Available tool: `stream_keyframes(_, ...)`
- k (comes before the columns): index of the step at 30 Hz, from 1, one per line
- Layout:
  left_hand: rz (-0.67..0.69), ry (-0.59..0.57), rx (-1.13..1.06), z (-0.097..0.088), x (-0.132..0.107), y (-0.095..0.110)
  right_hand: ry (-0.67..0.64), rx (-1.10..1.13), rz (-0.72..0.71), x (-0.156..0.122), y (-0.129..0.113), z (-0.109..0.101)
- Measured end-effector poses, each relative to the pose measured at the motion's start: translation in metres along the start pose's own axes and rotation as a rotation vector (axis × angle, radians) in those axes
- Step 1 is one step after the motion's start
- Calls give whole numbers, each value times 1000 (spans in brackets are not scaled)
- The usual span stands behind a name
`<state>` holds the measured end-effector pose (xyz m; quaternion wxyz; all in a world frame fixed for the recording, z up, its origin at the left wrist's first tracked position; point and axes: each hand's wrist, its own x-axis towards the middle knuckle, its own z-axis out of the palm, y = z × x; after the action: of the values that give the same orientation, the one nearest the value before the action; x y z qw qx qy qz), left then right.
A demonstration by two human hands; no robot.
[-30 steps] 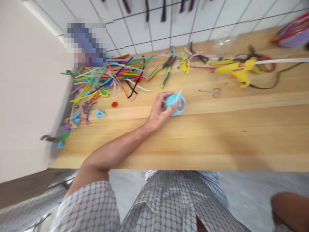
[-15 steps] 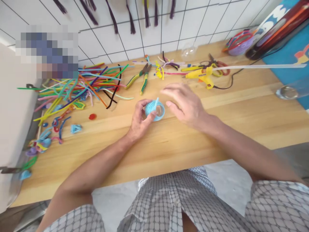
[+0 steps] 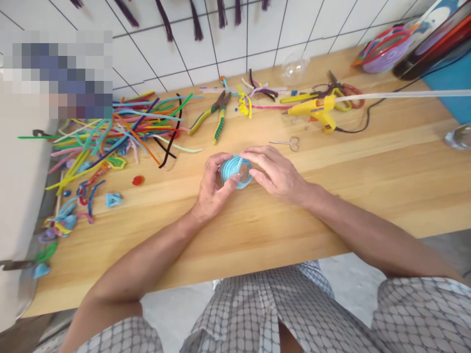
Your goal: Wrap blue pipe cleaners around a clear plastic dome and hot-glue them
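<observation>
A light blue pipe-cleaner coil (image 3: 228, 166) winds in rings around what looks like a clear ball, whose bare part shows at the right. My left hand (image 3: 214, 189) holds it from the left, thumb in front and fingers behind. On the other side, my right hand (image 3: 274, 171) has its fingertips on the coil's upper edge, by a short end of blue pipe cleaner, with the thumb at the right rim. Just beyond my right hand lie small scissors (image 3: 290, 143). Pliers with green and yellow handles (image 3: 220, 125) rest farther back.
A heap of coloured pipe cleaners (image 3: 136, 130) covers the back left. Small pipe-cleaner pieces (image 3: 66, 220) line the left edge. A yellow glue gun (image 3: 316, 113) with its cord lies at the back right, near a clear ball (image 3: 294, 66) and a wrapped purple ball (image 3: 386, 54).
My right hand has come left and down onto the blue coil. The small scissors now show behind it on the table. My left hand keeps its hold.
</observation>
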<state>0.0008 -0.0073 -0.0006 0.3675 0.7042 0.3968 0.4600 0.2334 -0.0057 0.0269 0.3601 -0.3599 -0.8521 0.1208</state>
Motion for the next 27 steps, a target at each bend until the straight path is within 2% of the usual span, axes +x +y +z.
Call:
stream_keyframes(7, 10, 8, 0, 0, 0, -1, 38, -31, -12, -4, 3, 2)
stream_keyframes(22, 2, 59, -15, 3, -1, -2, 28, -91, -2, -12, -1, 8)
stream_keyframes(27, -12, 67, -16, 3, -2, -1, 74, -176, -29, -14, -3, 11)
